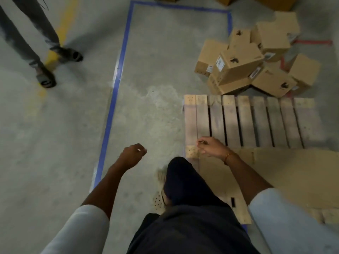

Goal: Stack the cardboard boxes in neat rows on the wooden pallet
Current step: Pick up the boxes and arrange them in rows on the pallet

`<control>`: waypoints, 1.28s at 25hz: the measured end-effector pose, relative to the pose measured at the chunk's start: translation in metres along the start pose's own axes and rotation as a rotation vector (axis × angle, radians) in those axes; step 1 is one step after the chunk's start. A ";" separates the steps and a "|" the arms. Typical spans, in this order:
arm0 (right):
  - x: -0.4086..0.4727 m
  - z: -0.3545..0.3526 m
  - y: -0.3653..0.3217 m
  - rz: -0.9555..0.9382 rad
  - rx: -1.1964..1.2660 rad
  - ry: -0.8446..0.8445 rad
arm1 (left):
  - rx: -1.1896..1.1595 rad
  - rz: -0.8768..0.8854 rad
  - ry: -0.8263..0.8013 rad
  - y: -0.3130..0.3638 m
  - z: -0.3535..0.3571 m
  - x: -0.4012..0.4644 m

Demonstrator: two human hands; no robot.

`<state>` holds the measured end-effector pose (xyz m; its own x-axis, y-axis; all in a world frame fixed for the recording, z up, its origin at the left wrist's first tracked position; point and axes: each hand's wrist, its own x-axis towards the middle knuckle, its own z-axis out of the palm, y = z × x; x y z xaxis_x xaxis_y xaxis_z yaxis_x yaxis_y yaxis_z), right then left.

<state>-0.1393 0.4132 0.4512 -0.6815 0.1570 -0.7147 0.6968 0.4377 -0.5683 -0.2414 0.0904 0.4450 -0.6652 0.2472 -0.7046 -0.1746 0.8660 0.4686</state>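
A wooden pallet lies on the concrete floor to my right, and its far slats are bare. A flat cardboard sheet covers its near part. Beyond its far edge, several cardboard boxes sit in a loose, tumbled heap. My left hand hangs over the floor left of the pallet, fingers loosely curled and holding nothing. Over the pallet's near left corner, my right hand hovers with loosely curled fingers and nothing in it. My raised knee is between the hands.
Blue tape marks a rectangle on the floor to the left of the pallet. Another person's legs in sandals stand at the far left by a yellow line. More boxes line the top edge.
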 end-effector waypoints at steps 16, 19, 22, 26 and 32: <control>0.237 -0.244 -0.090 0.256 0.718 0.404 | 0.417 0.214 -0.249 0.299 -0.222 0.331; 0.266 -0.292 -0.100 0.336 0.793 0.545 | 0.585 0.288 -0.358 0.372 -0.241 0.442; 0.309 -0.316 -0.101 0.482 0.838 0.556 | 0.679 0.362 -0.435 0.467 -0.248 0.531; 0.357 -0.344 -0.135 0.662 1.071 0.600 | 0.756 0.440 -0.579 0.577 -0.249 0.615; 0.440 -0.406 -0.159 0.690 1.203 0.573 | 0.870 0.452 -0.646 0.705 -0.211 0.719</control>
<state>-0.6405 0.7727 0.3926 0.0544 0.4643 -0.8840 0.4771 -0.7898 -0.3855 -0.9959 0.7867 0.3810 -0.0037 0.5667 -0.8239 0.7044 0.5863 0.4001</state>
